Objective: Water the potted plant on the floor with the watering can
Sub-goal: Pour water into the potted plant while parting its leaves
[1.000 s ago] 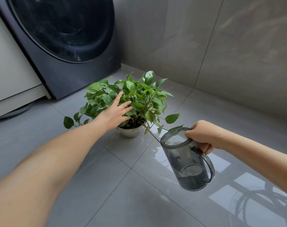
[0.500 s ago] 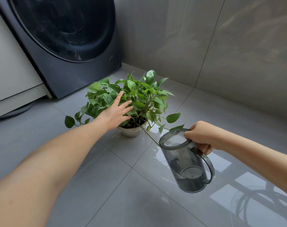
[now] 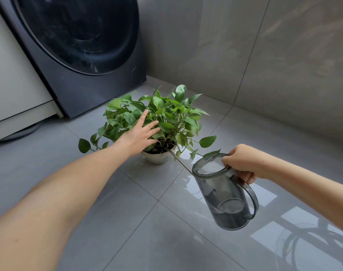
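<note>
The pouring step is in hand. The potted plant (image 3: 166,118) stands in a white pot (image 3: 157,158) on the grey tiled floor (image 3: 127,222), with a dark washing machine (image 3: 78,55) behind the pot. The left hand (image 3: 139,135) lies over the pot with fingers straight and spread, pressing the leaves back to bare the soil. To the right of the pot, the right hand (image 3: 241,163) is curled round the top of the handle of the smoky watering can (image 3: 225,196), which is tipped toward the pot. Its thin spout (image 3: 178,159) reaches over the pot's near rim. Whether water is running cannot be told. Little water seems left, so the next move likely calls for a steeper tilt, with the spout tip kept inside the rim.
</note>
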### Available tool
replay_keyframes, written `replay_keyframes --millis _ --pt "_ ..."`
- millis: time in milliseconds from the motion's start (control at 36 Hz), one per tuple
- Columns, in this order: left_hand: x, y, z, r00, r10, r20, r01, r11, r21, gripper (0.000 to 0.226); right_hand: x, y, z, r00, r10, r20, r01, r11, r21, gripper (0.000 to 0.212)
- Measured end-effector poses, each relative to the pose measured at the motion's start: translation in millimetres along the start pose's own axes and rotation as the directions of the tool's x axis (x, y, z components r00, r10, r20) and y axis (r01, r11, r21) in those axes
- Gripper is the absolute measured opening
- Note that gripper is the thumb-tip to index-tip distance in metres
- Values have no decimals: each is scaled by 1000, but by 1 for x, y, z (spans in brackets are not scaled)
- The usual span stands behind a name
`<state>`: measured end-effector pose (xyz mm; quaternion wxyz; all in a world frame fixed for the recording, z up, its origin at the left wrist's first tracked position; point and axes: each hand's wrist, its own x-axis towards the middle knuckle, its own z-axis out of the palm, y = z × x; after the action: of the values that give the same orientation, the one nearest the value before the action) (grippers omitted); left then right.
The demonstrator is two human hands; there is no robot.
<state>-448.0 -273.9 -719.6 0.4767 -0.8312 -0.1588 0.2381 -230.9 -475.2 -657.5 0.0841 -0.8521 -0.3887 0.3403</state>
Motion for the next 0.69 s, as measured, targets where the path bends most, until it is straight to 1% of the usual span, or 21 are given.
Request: replay_keyframes --millis 361,694 --pt "2 1 4 1000 -6 -12 6 1000 17 57 0 2 -3 1000 -2 7 2 1000 5 11" --pt "2 1 3 1000 0 -14 1 1000 16 56 -2 1 -6 1000 10 4 -10 1000 -7 14"
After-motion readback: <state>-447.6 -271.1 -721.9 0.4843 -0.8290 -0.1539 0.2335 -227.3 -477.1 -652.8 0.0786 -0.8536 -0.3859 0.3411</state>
